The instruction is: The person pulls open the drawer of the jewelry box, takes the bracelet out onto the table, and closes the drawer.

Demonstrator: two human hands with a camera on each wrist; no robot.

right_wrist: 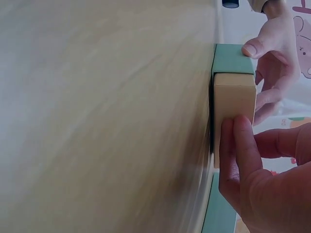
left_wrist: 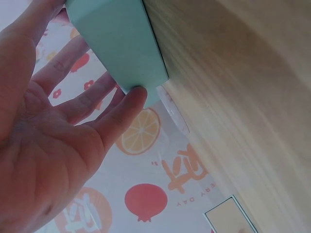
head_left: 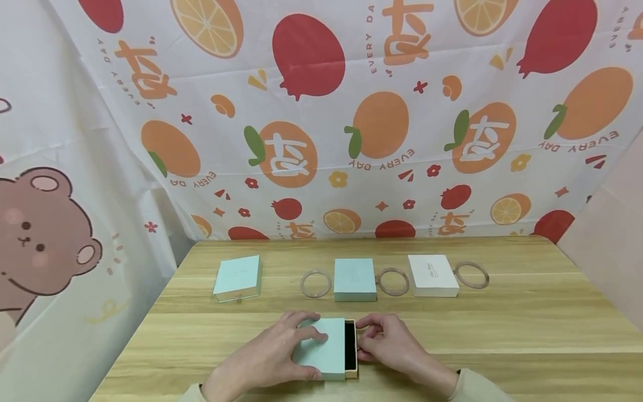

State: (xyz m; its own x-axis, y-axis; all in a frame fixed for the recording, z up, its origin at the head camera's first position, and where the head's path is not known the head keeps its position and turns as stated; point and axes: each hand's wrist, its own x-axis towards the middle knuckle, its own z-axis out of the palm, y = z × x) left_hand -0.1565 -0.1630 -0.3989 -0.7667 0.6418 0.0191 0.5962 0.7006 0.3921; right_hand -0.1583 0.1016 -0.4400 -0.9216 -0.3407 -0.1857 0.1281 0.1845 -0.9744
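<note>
A mint-green slide box [head_left: 321, 346] lies near the front of the table with its tan-edged inner drawer [head_left: 351, 368] partly out to the right, showing a black lining. My left hand [head_left: 271, 352] holds the green sleeve from the left: the thumb sits at the near edge, and other fingers reach over the top and far edge. At the drawer's outer end is my right hand [head_left: 389, 343], its fingers bent. In the right wrist view its fingertips [right_wrist: 241, 124] meet the tan end face [right_wrist: 233, 99]. Whether they pinch a pull tab there is hidden.
Behind the hands stand a mint box [head_left: 238, 274] at left, another mint box [head_left: 354, 279] in the middle and a white box [head_left: 433, 274]. Greyish rings, one left [head_left: 315, 283], one central [head_left: 393, 281] and one right [head_left: 472, 274], lie beside them. A fruit-printed cloth [head_left: 326, 184] hangs behind.
</note>
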